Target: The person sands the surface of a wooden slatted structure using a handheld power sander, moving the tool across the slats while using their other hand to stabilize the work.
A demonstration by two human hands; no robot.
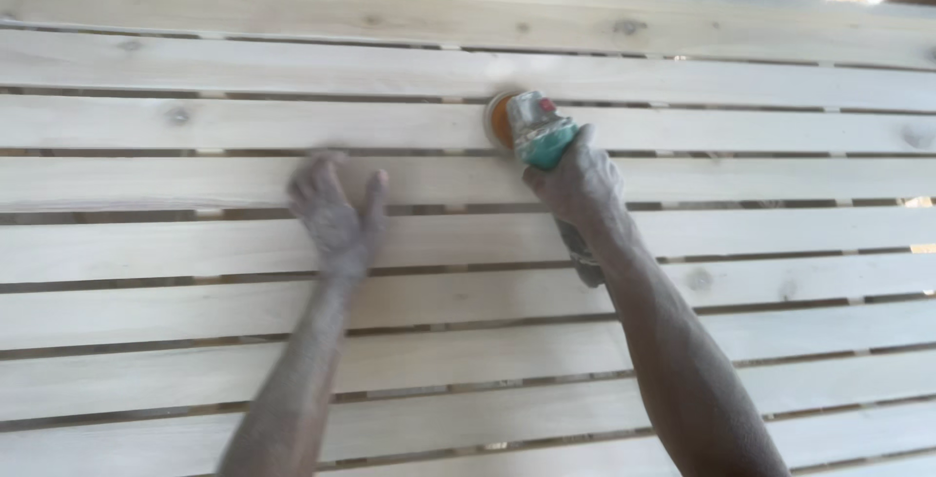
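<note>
- near the bottom edge, both dusty forearms reach up over the pale wooden slats.
- in the middle, the left hand lies flat and released, fingers spread on a slat.
- to its right, the right hand is clenched around a teal angle grinder.
- farther up, its orange sanding disc meets a slat; the tool looks stiff, weighty and likely to buck, best gripped around the body.
</note>
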